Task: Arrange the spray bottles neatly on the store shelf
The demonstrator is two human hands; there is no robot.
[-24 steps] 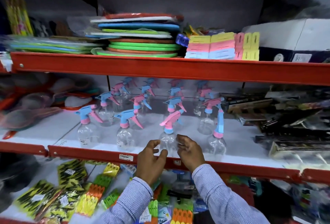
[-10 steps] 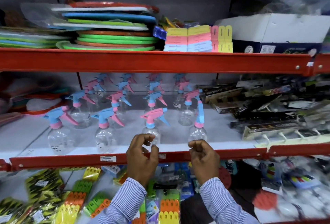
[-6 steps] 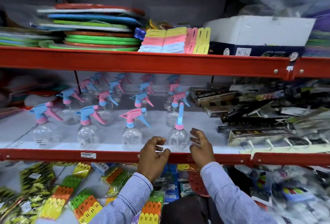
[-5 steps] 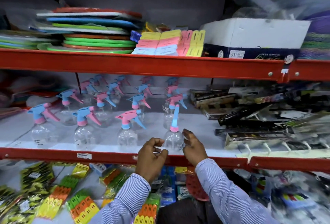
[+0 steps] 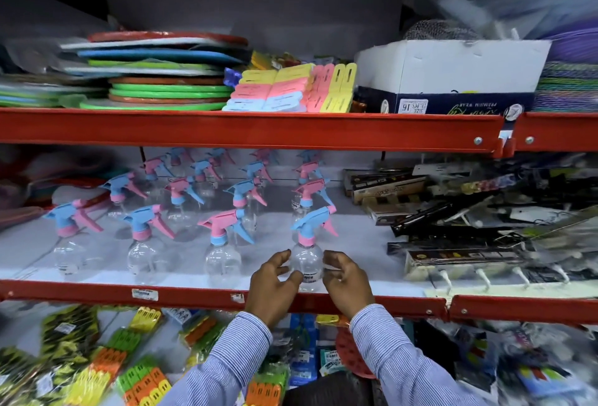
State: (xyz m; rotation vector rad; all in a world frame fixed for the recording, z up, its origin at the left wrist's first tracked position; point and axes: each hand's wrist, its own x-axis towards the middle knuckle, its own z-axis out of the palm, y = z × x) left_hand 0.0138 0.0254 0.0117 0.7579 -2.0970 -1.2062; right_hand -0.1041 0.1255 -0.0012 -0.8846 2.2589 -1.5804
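Since 0.5 s ago, front-right spray bottle has turned: its blue head, then end-on to camera, now lies crosswise, nozzle left, pink trigger right.

Head view: left hand and right hand cup its clear body, fingers curled narrow, touching both sides. Bottle stands upright, long axis vertical, at the shelf front edge. Other bottles stand in four columns, nozzles mostly left. Judgement: nearly done; a final squaring check remains.
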